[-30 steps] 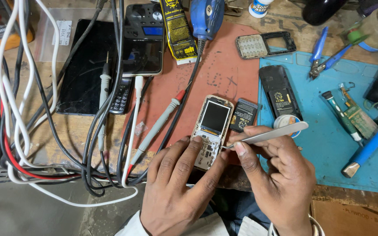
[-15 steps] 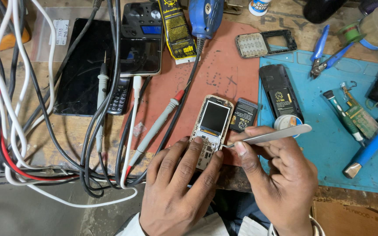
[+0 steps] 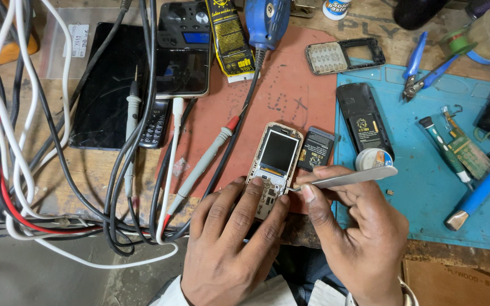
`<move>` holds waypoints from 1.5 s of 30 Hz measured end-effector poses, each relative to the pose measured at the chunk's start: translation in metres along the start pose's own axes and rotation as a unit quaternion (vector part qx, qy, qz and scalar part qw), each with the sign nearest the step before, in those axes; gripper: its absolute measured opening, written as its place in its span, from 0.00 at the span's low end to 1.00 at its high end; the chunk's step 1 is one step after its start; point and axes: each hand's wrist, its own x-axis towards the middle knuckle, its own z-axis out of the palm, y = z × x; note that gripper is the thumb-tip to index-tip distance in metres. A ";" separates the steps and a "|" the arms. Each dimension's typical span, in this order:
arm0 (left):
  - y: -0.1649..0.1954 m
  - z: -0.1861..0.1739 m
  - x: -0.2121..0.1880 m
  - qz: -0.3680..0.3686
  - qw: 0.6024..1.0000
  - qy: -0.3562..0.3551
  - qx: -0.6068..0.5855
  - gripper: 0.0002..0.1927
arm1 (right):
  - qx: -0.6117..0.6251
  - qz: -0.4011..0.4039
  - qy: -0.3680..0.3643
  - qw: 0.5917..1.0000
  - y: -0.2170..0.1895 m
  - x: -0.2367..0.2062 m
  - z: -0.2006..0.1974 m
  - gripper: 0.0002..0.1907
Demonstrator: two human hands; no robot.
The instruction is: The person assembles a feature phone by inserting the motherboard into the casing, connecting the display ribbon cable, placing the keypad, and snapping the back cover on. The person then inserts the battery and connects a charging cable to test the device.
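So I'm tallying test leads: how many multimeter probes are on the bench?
2: a grey probe among the cables at left, and a red-tipped probe on the red mat. Cables may hide more.

Two hands, left (image 3: 231,243) and right (image 3: 358,232), work at a bench (image 3: 58,170) carrying two mats, one red (image 3: 290,96) and one blue (image 3: 426,187). Three small keypad phone bodies are visible: one opened (image 3: 273,164), one black (image 3: 364,122), one under the cables (image 3: 154,127). Also counted: one tweezers (image 3: 347,178), one battery (image 3: 316,148), one keypad frame (image 3: 344,55), two meter probes (image 3: 205,161) (image 3: 131,113), one pair of blue-handled pliers (image 3: 421,71).
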 end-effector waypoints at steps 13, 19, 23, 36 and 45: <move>-0.001 0.001 -0.003 -0.006 1.000 0.020 -0.004 0.24 | 0.051 0.012 0.010 0.999 0.003 -0.002 -0.002 0.13; -0.001 0.002 -0.002 0.004 0.999 0.039 -0.006 0.22 | 0.054 0.009 -0.004 0.998 0.003 -0.002 -0.003 0.14; -0.001 0.002 -0.002 0.000 0.999 0.043 -0.009 0.21 | 0.047 -0.005 -0.008 0.999 0.004 -0.003 -0.003 0.14; -0.002 0.002 -0.003 -0.002 1.000 0.029 -0.009 0.22 | -0.107 -0.062 -0.079 0.989 -0.006 0.013 -0.004 0.14; -0.001 0.002 -0.004 -0.008 0.999 0.032 -0.026 0.22 | 0.045 0.040 -0.049 0.997 -0.004 0.016 -0.005 0.17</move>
